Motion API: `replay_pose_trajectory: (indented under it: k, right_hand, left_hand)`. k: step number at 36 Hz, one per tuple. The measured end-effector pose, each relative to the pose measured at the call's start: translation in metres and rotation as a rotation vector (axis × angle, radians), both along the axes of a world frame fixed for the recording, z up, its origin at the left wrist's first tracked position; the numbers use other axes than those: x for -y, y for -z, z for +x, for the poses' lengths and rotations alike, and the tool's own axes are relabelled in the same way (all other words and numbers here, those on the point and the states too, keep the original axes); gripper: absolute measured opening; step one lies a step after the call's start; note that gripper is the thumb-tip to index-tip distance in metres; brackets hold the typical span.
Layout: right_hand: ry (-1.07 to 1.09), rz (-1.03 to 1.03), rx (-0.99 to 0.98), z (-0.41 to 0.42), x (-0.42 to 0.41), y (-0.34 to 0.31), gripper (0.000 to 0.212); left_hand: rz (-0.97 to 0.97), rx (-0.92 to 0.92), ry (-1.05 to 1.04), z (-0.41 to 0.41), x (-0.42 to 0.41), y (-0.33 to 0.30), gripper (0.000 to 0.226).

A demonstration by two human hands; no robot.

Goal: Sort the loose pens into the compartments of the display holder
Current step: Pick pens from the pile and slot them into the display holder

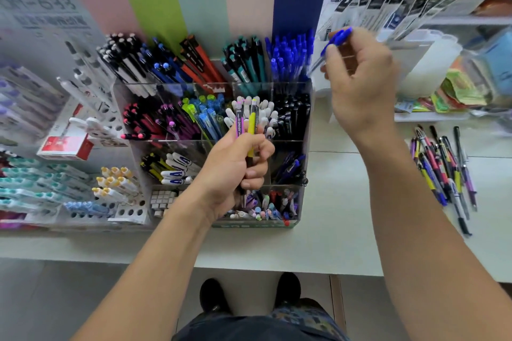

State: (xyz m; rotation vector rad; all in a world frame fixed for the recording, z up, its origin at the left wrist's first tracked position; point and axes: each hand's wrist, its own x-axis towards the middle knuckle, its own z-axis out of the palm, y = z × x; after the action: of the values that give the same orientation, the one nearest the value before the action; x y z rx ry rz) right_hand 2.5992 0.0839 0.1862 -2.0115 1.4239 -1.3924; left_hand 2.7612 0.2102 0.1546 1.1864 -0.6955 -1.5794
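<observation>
A clear acrylic display holder (307, 130) stands on the counter, its compartments full of pens sorted by colour. My left hand (235, 169) grips two pens upright over the holder's middle, a purple pen (239, 121) and a yellow pen (251, 127). My right hand (363, 83) is raised at the holder's back right corner and pinches a blue capped pen (333, 41), just right of the compartment of blue pens (291, 58). A pile of loose pens (443, 169) lies on the counter at the right.
Racks of markers and pens (55, 180) stand left of the holder. A red and white box (66, 147) sits behind them. Hanging packets (388, 5) and a white plastic container (432, 63) fill the shelf at the back right. The counter's front edge (277, 266) runs below my arms.
</observation>
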Motion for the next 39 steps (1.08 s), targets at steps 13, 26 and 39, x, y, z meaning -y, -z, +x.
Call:
replay_pose_trajectory:
  k: [13,26,39]
  right_hand:
    - [-0.156,0.182,-0.169,0.024,-0.004,0.020,0.061]
    - [-0.425,0.456,0.132,0.084,-0.099,0.017,0.010]
    - [-0.425,0.326,0.446,0.121,-0.121,0.041,0.017]
  left_hand:
    - [-0.049,0.086,-0.130,0.016,-0.014,0.010,0.026]
    - [-0.137,0.096,-0.106,0.053,-0.046,0.012,0.022]
    - [0.076,0.323,-0.557,0.102,-0.097,0.052,0.024]
